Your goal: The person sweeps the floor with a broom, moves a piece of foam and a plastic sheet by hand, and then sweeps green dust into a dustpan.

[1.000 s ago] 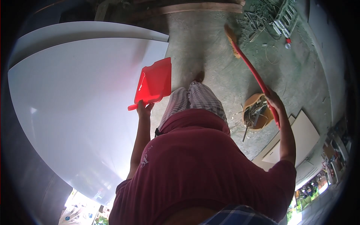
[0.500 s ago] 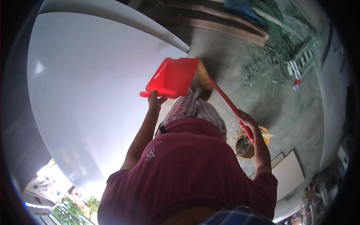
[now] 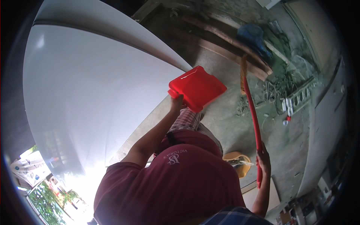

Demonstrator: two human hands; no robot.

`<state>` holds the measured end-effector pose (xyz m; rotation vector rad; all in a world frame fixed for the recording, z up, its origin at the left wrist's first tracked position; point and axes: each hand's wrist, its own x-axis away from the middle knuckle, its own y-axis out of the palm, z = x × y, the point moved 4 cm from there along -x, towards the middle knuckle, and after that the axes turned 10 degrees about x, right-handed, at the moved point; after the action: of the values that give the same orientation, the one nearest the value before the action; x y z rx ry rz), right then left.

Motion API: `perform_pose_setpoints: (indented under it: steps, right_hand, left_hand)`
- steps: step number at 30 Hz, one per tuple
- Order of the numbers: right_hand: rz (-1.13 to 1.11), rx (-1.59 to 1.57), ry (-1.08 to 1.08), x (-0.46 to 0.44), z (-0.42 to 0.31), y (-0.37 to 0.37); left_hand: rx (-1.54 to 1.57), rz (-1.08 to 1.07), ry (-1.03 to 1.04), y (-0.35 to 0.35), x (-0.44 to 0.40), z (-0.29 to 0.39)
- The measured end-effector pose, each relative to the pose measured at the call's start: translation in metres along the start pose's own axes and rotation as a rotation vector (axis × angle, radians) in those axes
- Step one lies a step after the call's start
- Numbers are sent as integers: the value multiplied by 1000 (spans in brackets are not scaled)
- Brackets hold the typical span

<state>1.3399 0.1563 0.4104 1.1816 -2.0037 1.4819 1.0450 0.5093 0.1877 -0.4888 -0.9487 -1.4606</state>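
Note:
A red dustpan (image 3: pixel 200 88) is gripped by its short handle in my left hand (image 3: pixel 177 103), held out in front of my body beside the large white panel. My right hand (image 3: pixel 263 159) is wrapped around the red handle of a broom (image 3: pixel 253 114), out to my right. The broom's yellowish bristle head (image 3: pixel 243 73) points away from me, apart from the dustpan. I cannot tell whether the bristles touch the floor. A yellow bucket (image 3: pixel 243 172) with pale scraps in it stands on the floor near my right forearm.
A big glossy white refrigerator-like panel (image 3: pixel 86 90) fills the left. Ahead lie long wooden planks (image 3: pixel 228 54) and a blue plastic bag (image 3: pixel 255 39). Tangled wire (image 3: pixel 272 92) and a grey slotted frame (image 3: pixel 300 99) lie on the concrete floor (image 3: pixel 285 146) to the right.
The broom has swung right and forward, away from the dustpan. My left hand has carried the dustpan to the right and turned it. The whole view has rotated as well.

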Motion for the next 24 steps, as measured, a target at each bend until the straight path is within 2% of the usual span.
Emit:
perform_pose_setpoints:
  steps: [2,4,6,8,10,12,13,15,16,17,18,19,21,22,24]
  right_hand:
    - [-12,14,60,-24,-55,-19]
    - [-58,-18,60,-53,-109,-32]
    - [-97,-74,-15,-83,-157,-39]
    - [-163,-93,-64,-122,-200,-44]
    - [-241,36,-106,-163,-260,-40]
    - [-278,123,-203,-209,-314,-28]
    - [-316,136,-324,-227,-345,-18]
    - [-387,115,-587,-286,-389,11]
    - [-420,80,-729,-321,-407,27]
    - [-573,49,-628,-343,-435,38]
    - [-618,70,-647,-358,-469,48]
    - [-653,84,-752,-409,-480,75]
    - [-683,46,-516,-450,-514,105]
    - [-747,46,-504,-462,-528,113]
    - [-809,57,-483,-486,-533,112]
  left_hand:
    - [-142,-56,-26,41,-33,23]
    - [-154,1,33,63,-66,30]
    - [-321,-24,306,78,-93,38]
    - [-312,3,254,98,-97,61]
    - [-313,19,206,106,-112,72]
    - [-339,26,298,104,-134,67]
    - [-334,37,299,108,-131,76]
    - [-333,70,165,119,-115,89]
    - [-327,81,167,120,-122,78]
    - [-341,120,193,117,-135,58]
    - [-369,146,214,118,-145,46]
    - [-378,145,210,127,-142,52]
    - [-114,178,-11,146,-133,60]
    - [-105,175,-19,156,-136,54]
    - [-25,225,124,167,-140,50]
